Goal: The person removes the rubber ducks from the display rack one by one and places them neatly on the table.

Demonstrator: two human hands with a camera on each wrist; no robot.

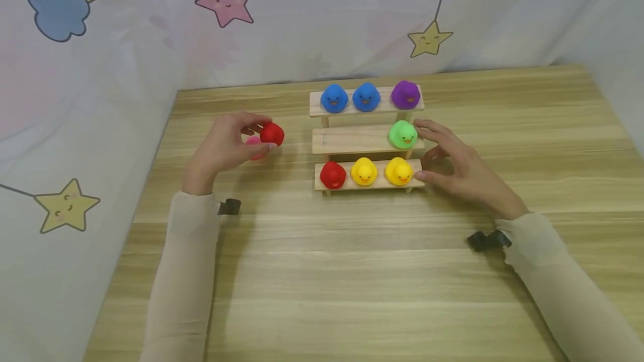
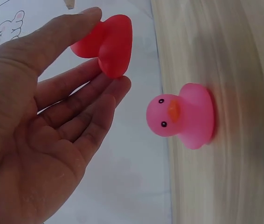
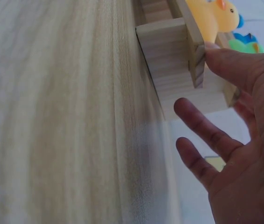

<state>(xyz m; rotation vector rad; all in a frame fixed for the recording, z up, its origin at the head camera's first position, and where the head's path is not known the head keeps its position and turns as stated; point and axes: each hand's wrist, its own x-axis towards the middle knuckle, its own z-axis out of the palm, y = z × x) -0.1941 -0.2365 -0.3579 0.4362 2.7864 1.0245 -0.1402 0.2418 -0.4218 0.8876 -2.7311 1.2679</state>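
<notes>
Left of centre in the head view, a red rubber duck (image 1: 272,134) is pinched by the left hand (image 1: 228,147) near a pink duck (image 2: 197,116); right of centre, a tiered wooden rack (image 1: 352,140) is touched by the loosely spread right hand (image 1: 458,169). Apparently a transfer is in hand; a steady carry rackward is probably needed.

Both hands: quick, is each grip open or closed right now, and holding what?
Left hand: closed, pinching a red duck.
Right hand: open, thumb at the end of the lowest shelf.
</notes>
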